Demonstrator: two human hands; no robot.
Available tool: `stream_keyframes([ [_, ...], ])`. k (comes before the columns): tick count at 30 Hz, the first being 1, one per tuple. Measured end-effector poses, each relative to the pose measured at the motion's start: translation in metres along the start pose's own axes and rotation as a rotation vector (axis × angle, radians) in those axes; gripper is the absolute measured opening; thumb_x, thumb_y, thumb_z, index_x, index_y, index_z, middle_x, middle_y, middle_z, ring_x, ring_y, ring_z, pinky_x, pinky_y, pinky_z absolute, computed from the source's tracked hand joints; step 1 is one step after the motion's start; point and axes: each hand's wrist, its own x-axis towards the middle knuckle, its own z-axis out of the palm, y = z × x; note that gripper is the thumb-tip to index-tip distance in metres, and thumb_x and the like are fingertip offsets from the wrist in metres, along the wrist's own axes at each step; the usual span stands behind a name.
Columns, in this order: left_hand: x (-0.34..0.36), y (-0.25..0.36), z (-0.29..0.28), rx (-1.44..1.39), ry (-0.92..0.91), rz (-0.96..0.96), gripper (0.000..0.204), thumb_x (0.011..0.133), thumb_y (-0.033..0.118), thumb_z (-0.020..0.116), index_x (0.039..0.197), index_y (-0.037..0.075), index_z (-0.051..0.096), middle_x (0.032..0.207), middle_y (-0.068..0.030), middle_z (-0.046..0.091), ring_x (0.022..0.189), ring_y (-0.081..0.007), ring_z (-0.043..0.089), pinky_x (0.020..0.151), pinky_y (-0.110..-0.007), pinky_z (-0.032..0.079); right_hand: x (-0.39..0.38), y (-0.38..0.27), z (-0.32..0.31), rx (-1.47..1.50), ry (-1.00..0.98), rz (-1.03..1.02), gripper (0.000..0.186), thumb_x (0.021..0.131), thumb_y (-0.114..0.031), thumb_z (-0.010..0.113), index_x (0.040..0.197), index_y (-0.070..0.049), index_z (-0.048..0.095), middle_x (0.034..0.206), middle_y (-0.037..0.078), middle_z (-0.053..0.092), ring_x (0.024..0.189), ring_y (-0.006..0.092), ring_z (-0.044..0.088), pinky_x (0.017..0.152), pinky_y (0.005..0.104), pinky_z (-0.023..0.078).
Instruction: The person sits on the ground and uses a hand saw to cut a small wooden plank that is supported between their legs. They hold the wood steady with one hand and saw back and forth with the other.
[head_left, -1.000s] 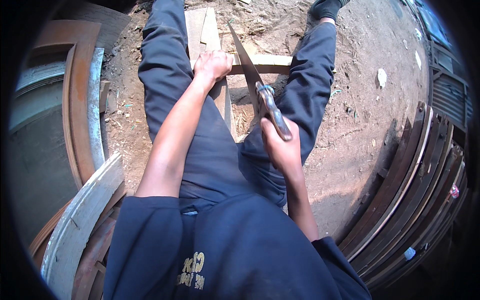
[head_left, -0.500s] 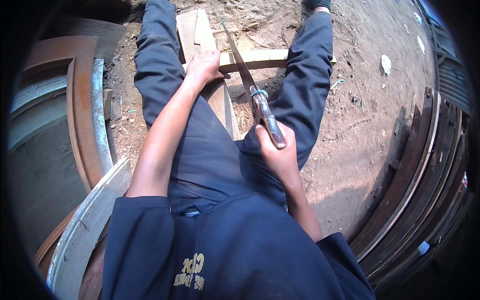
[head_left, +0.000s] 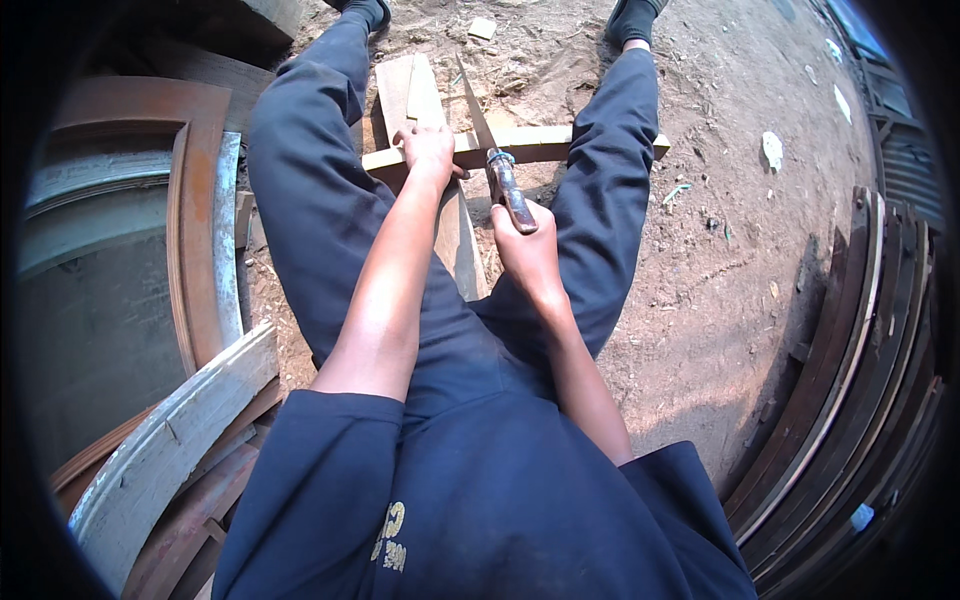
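Note:
My right hand (head_left: 527, 245) is wrapped round the dark handle of a handsaw (head_left: 478, 115). Its blade points away from me, across a pale strip of wood (head_left: 535, 143) that lies crosswise between my legs. My left hand (head_left: 428, 155) grips that strip just left of the blade, fingers over its top and thumb by the near side. Under the strip runs a longer board (head_left: 458, 245), reaching from between my thighs to the far side. Whether the teeth touch the wood is hard to make out.
On the left lean a brown wooden frame (head_left: 205, 220) and a curved whitish plank (head_left: 185, 410). Several dark boards (head_left: 835, 380) are stacked at the right. A small wood offcut (head_left: 482, 28) and white scraps (head_left: 772, 150) lie on the dirt ground.
My right hand has pushed the saw forward and slightly left, and the handle is now nearer the crosswise strip. My left hand still holds the strip. The view has shifted a little.

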Motion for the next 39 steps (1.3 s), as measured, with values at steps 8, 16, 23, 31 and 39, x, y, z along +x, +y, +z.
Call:
stream_keyframes([
  [8, 0.024, -0.005, 0.044, -0.147, 0.225, 0.128, 0.075, 0.053, 0.05, 0.086, 0.106, 0.006, 0.057, 0.101, -0.0115, 0.067, 0.098, -0.0251, 0.066, 0.081, -0.039, 0.053, -0.012, -0.005, 0.005, -0.074, 0.019, -0.051, 0.023, 0.082, -0.009, 0.056, 0.065, 0.003, 0.047, 0.053, 0.012, 0.045, 0.051, 0.0114, 0.042, 0.052, 0.0348, 0.039],
  [16, 0.012, -0.027, 0.038, -0.291, 0.319, 0.351, 0.064, 0.059, 0.043, 0.085, 0.1, 0.004, 0.055, 0.098, -0.0157, 0.066, 0.096, -0.0322, 0.064, 0.083, -0.043, 0.051, -0.015, 0.0, 0.004, -0.003, 0.035, -0.016, 0.022, 0.083, -0.007, 0.055, 0.065, 0.002, 0.045, 0.053, 0.006, 0.043, 0.052, 0.0079, 0.04, 0.05, 0.0317, 0.037],
  [23, 0.013, -0.015, 0.028, -0.391, 0.263, 0.389, 0.065, 0.057, 0.048, 0.085, 0.096, 0.001, 0.06, 0.094, -0.0171, 0.067, 0.095, -0.0319, 0.065, 0.083, -0.042, 0.051, -0.01, 0.01, -0.003, 0.021, 0.046, 0.087, 0.024, 0.084, -0.006, 0.055, 0.064, -0.001, 0.045, 0.055, -0.002, 0.041, 0.053, 0.005, 0.037, 0.049, 0.0285, 0.033],
  [31, 0.016, -0.027, 0.034, -0.429, 0.299, 0.468, 0.056, 0.059, 0.038, 0.085, 0.096, 0.004, 0.061, 0.098, -0.0154, 0.068, 0.097, -0.0311, 0.064, 0.083, -0.041, 0.052, -0.021, 0.003, 0.009, -0.068, 0.043, 0.032, 0.025, 0.085, -0.006, 0.056, 0.064, -0.002, 0.045, 0.057, -0.004, 0.04, 0.054, 0.0042, 0.036, 0.048, 0.0277, 0.032],
  [39, 0.0, -0.047, 0.014, -0.411, 0.102, 0.403, 0.059, 0.061, 0.039, 0.083, 0.098, -0.001, 0.06, 0.101, -0.0214, 0.066, 0.099, -0.0366, 0.063, 0.084, -0.043, 0.051, -0.021, -0.005, 0.01, -0.082, -0.015, -0.002, 0.021, 0.084, -0.008, 0.056, 0.068, 0.001, 0.047, 0.055, 0.003, 0.041, 0.054, 0.0075, 0.037, 0.049, 0.0304, 0.036],
])
